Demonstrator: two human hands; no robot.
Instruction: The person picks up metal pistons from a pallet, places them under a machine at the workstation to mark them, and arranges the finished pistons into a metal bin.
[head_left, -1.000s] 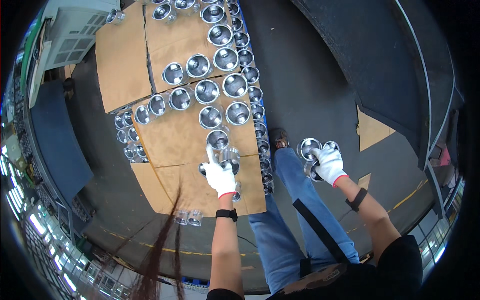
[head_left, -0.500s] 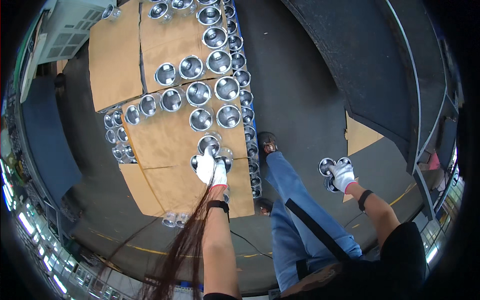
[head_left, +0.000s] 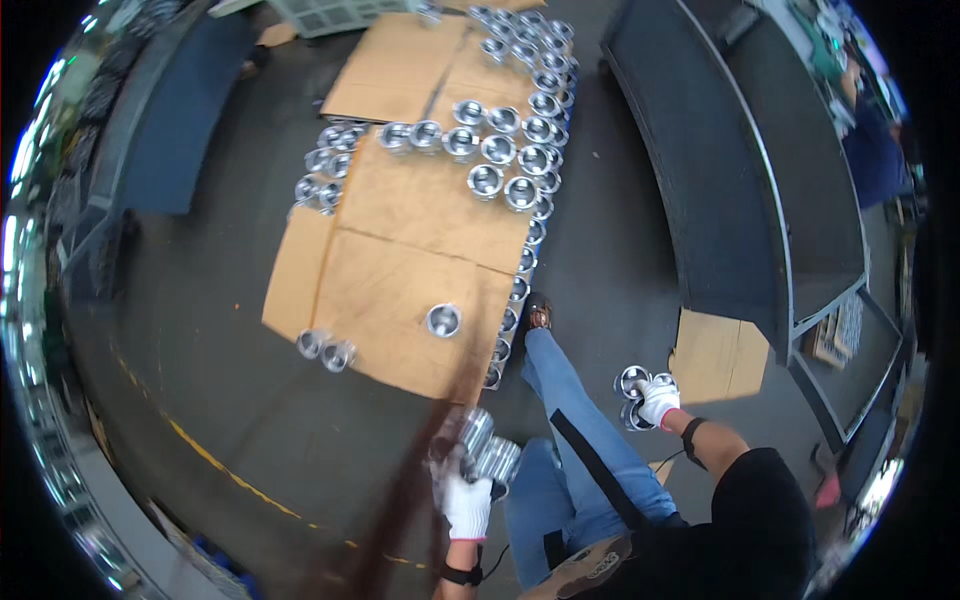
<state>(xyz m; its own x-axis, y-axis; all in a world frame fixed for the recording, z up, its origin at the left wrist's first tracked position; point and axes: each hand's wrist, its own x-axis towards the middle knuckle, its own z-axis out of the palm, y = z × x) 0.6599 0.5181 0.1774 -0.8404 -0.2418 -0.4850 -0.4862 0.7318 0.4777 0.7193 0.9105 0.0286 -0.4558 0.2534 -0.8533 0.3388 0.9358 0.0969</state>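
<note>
My left hand (head_left: 466, 508), in a white glove, is closed around a cluster of shiny metal pistons (head_left: 492, 459). It is just off the near edge of the cardboard (head_left: 400, 250); hair strands and motion blur partly hide its fingers. My right hand (head_left: 658, 403), also gloved, grips several pistons (head_left: 632, 381) out to the right, above the floor. A lone piston (head_left: 443, 320) stands on the near part of the cardboard, apart from the rest. Farther off, a group of pistons (head_left: 498, 149) stands in uneven rows on the sheet.
More pistons (head_left: 520, 288) line the stack's right side below the cardboard, and others (head_left: 325, 165) show at its left. Two (head_left: 325, 350) sit at the near left corner. A dark metal bench (head_left: 720, 190) is on the right, with a cardboard piece (head_left: 715, 355) on the floor.
My left hand has lifted pistons off the cardboard and drawn them back toward my body. My right hand still holds its pistons. The view has turned, shifting the cardboard.
</note>
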